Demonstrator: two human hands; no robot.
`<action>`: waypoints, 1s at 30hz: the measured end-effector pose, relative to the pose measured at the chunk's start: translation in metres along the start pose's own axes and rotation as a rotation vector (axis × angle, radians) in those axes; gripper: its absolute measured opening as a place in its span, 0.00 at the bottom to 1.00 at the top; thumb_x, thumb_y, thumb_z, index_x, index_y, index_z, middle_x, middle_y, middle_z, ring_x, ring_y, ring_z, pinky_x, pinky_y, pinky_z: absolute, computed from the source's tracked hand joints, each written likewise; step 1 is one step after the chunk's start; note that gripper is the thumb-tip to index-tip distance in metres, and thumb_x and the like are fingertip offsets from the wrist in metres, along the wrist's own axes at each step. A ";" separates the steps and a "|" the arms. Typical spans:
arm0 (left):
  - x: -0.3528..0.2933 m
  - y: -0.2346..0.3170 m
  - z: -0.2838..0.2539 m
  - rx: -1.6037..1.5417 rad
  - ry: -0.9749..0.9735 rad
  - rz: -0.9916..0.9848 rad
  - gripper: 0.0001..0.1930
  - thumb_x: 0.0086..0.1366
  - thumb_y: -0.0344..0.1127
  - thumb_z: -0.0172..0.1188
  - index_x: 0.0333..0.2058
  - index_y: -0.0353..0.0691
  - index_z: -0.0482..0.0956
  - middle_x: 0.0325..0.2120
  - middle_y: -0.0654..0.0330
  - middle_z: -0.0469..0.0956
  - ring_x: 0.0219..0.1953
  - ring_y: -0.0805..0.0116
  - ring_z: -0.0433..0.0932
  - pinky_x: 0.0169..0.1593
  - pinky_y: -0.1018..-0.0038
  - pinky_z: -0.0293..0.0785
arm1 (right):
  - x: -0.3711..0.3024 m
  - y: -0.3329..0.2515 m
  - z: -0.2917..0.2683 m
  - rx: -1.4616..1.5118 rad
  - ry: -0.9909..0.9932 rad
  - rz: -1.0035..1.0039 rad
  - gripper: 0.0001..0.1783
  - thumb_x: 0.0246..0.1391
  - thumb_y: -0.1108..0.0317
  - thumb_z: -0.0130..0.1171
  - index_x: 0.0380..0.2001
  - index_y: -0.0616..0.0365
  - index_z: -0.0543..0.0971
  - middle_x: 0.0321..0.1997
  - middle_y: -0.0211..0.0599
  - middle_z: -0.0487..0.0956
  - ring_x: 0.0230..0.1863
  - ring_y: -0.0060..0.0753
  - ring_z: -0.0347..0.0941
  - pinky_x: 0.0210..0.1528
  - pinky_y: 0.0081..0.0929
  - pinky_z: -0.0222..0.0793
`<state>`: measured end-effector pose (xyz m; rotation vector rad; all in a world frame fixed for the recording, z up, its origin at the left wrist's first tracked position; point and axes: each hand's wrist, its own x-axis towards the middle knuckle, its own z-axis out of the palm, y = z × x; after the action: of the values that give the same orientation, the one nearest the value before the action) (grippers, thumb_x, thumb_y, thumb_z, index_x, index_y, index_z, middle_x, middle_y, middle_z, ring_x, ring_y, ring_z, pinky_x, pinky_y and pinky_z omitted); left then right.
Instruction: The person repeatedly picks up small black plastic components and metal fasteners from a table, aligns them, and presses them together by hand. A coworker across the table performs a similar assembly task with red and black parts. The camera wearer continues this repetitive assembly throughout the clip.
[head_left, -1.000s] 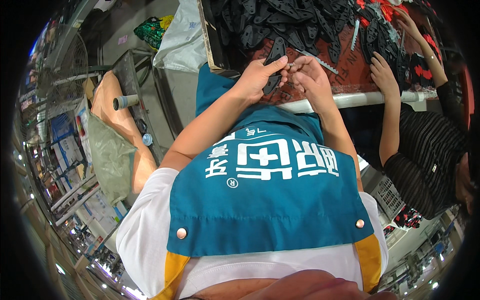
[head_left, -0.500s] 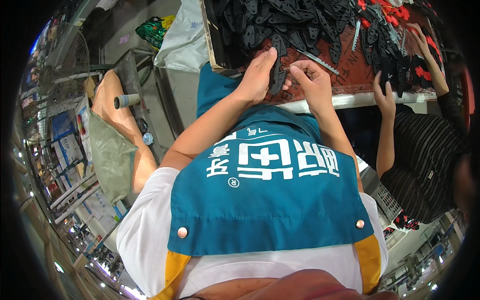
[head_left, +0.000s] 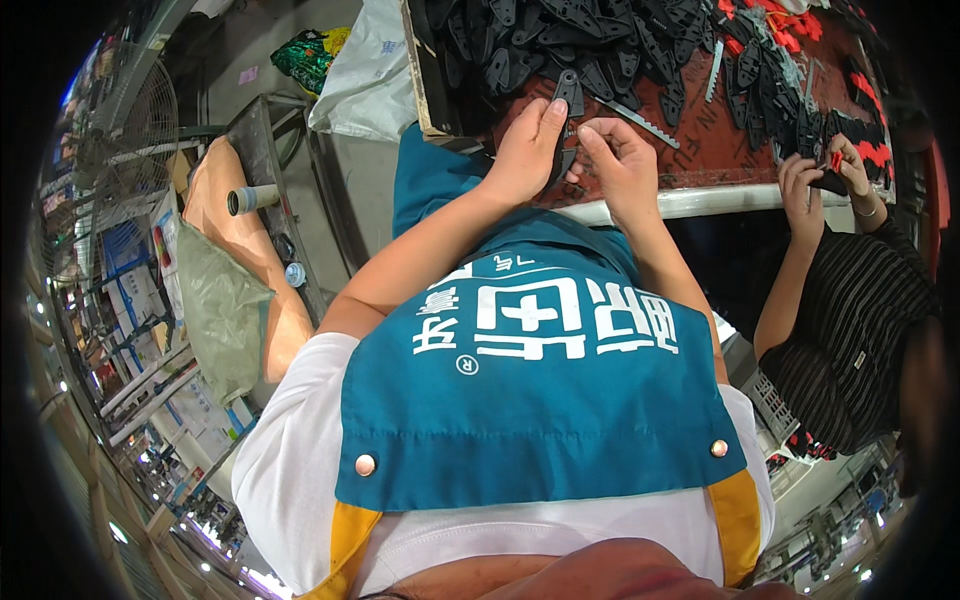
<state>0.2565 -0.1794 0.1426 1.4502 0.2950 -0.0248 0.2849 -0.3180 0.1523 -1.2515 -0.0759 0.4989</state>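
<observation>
My left hand (head_left: 526,152) is closed round a long black plastic part (head_left: 568,90) with small holes in it. Its upper end sticks out above my thumb, and my fingers cover much of the middle. Close on the other side, my right hand (head_left: 626,168) has thumb and fingers curled together at the part's edge; what they pinch, if anything, is too small to make out. Beyond both hands lies a heap of similar black parts (head_left: 560,35) on the red-brown tabletop (head_left: 700,150). A toothed saw blade (head_left: 640,124) lies just past my right hand.
At the right a co-worker's hands (head_left: 800,190) hold a small red piece and a dark one. Red pieces (head_left: 790,25) and another blade (head_left: 714,70) lie farther back. A wooden board edge (head_left: 415,75) bounds the heap; a white sack (head_left: 365,75) stands left.
The black part has tilted and sunk deeper behind my left hand, which has turned over it. My right fingers have curled in closer. The co-worker's hands have come together.
</observation>
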 end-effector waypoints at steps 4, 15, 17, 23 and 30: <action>0.001 0.003 0.007 0.391 0.171 0.286 0.17 0.71 0.44 0.45 0.30 0.34 0.66 0.22 0.51 0.70 0.26 0.59 0.69 0.32 0.64 0.65 | -0.002 0.000 0.008 0.026 0.099 0.046 0.10 0.57 0.68 0.58 0.36 0.65 0.76 0.29 0.30 0.76 0.22 0.16 0.68 0.27 0.15 0.68; 0.052 0.031 0.003 1.029 0.068 0.658 0.19 0.57 0.34 0.60 0.45 0.34 0.69 0.38 0.53 0.71 0.43 0.56 0.72 0.47 0.68 0.70 | 0.046 -0.004 -0.121 0.590 0.498 -0.056 0.10 0.60 0.64 0.55 0.38 0.60 0.75 0.18 0.18 0.59 0.16 0.12 0.51 0.15 0.13 0.45; 0.081 0.034 0.004 1.334 0.149 0.819 0.20 0.53 0.31 0.59 0.47 0.36 0.70 0.41 0.54 0.72 0.48 0.53 0.70 0.47 0.66 0.70 | 0.048 -0.005 -0.148 0.760 0.489 -0.088 0.14 0.60 0.62 0.54 0.42 0.62 0.72 0.20 0.19 0.61 0.17 0.12 0.53 0.15 0.13 0.47; 0.155 -0.001 0.000 1.568 0.434 0.665 0.17 0.62 0.35 0.46 0.50 0.41 0.72 0.48 0.56 0.71 0.60 0.49 0.61 0.58 0.51 0.60 | 0.045 0.015 -0.124 1.002 0.460 0.220 0.05 0.53 0.80 0.50 0.34 0.67 0.71 0.32 0.41 0.70 0.37 0.38 0.71 0.51 0.31 0.71; 0.119 0.033 -0.002 1.397 0.393 0.931 0.17 0.57 0.31 0.55 0.47 0.39 0.71 0.39 0.55 0.76 0.45 0.52 0.71 0.46 0.70 0.70 | 0.018 0.007 -0.093 0.656 0.239 0.166 0.09 0.58 0.80 0.45 0.42 0.70 0.67 0.49 0.54 0.71 0.53 0.43 0.70 0.61 0.31 0.67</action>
<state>0.3770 -0.1543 0.1491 2.8565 -0.1894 0.9927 0.3286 -0.3914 0.1116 -0.6655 0.3716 0.4614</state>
